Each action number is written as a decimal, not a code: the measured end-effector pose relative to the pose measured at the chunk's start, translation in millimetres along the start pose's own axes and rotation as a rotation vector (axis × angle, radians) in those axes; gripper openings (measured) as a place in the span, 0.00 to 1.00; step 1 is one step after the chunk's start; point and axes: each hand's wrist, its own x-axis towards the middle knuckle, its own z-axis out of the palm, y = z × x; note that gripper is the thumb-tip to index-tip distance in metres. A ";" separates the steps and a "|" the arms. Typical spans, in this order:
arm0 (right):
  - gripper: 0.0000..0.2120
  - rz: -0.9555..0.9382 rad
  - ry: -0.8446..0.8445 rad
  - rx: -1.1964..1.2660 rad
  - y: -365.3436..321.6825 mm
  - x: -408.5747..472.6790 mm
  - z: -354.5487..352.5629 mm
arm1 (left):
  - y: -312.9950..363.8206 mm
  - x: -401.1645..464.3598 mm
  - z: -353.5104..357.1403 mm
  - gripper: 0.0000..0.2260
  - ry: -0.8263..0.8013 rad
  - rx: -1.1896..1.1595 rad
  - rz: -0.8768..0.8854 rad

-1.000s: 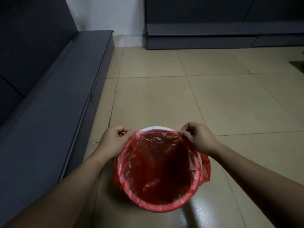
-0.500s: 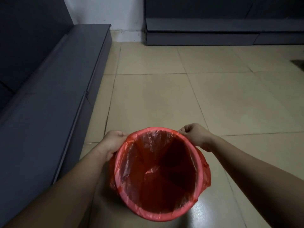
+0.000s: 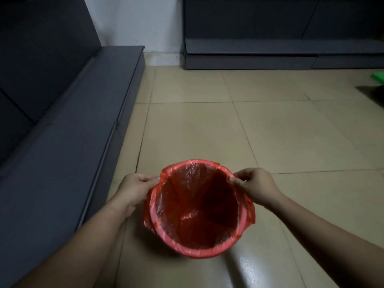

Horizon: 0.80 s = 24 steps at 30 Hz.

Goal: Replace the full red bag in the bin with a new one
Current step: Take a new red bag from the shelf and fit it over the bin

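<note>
Moved: since a second ago the white rim peeking out at the far edge got covered, bag now wraps the whole rim; both hands slid from the far edge round to the sides, and the view tipped up a bit so more of the back wall shows.
Bag (image 3: 197,213): red, thin, see-through plastic, open and lining the bin, lower middle of the frame. Top edge is folded over the rim all the way round, with loose flaps hanging down outside on the left and right. Looks empty inside, just crinkles at the bottom.
Bin: basically hidden under the bag, can't tell its colour from here. Sits on the floor (image 3: 280,132).
Left hand (image 3: 135,189): at the left side of the rim, fingers curled, thumb and fingertips pinching the bag's edge.
Right hand (image 3: 254,187): at the right side of the rim, same deal, pinching the edge between thumb and fingers.
Floor: beige tiles, shiny glare patch at lower right of the frame.
Shelf (image 3: 68,142): low dark grey shelving down the left side, another grey unit (image 3: 249,57) along the top right.
Wall (image 3: 135,23): white, upper middle.
Green thing (image 3: 379,76): far right edge, cut off, no clue what it is.
</note>
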 end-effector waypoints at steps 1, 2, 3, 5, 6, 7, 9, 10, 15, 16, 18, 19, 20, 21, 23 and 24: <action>0.08 0.013 0.008 0.026 1.0 0.0 0.7 | -2.7 1.0 -0.5 0.08 0.008 -0.031 -0.021; 0.07 0.024 0.014 0.074 1.7 0.1 1.0 | -3.7 0.4 -0.8 0.08 0.013 -0.050 -0.038; 0.05 0.031 0.015 0.137 2.8 0.1 1.2 | -5.9 0.8 -0.9 0.08 0.016 -0.064 -0.050; 0.04 0.062 -0.005 0.300 5.5 0.7 2.6 | -9.4 1.5 0.8 0.07 0.034 -0.103 -0.073; 0.05 0.094 -0.017 0.374 8.0 2.0 4.2 | -9.7 1.0 1.7 0.06 0.035 -0.115 -0.087; 0.07 0.124 -0.026 0.425 11.2 3.8 6.1 | -11.6 2.2 2.2 0.06 0.032 -0.124 -0.104; 0.09 0.176 -0.048 0.486 19.3 7.5 9.5 | -15.5 3.1 4.0 0.08 0.025 -0.145 -0.140; 0.10 0.196 -0.058 0.501 22.6 8.8 10.6 | -17.0 3.3 4.8 0.08 0.020 -0.156 -0.151; 0.12 0.198 -0.091 0.448 30.9 9.0 15.5 | -21.7 0.6 12.3 0.09 0.020 -0.107 -0.151; 0.12 0.198 -0.094 0.439 31.8 9.1 16.2 | -22.5 -0.2 14.2 0.08 0.038 -0.078 -0.143; 0.10 0.179 -0.086 0.448 30.5 7.7 15.3 | -24.6 0.5 12.9 0.07 0.063 -0.059 -0.144; 0.09 0.157 -0.071 0.464 28.9 6.8 13.2 | -24.0 1.7 10.4 0.07 0.075 -0.072 -0.144; 0.07 0.131 -0.045 0.479 25.6 5.7 10.1 | -23.2 3.7 7.7 0.09 0.105 -0.081 -0.119; 0.05 0.098 -0.012 0.474 20.8 4.0 6.0 | -20.6 5.0 4.5 0.12 0.143 -0.052 -0.071; 0.05 0.015 0.044 0.356 9.2 5.0 -0.9 | -9.6 6.6 0.2 0.16 0.204 0.058 0.077; 0.08 -0.021 0.046 0.266 3.3 8.1 -2.3 | -1.5 6.7 1.0 0.17 0.199 0.099 0.154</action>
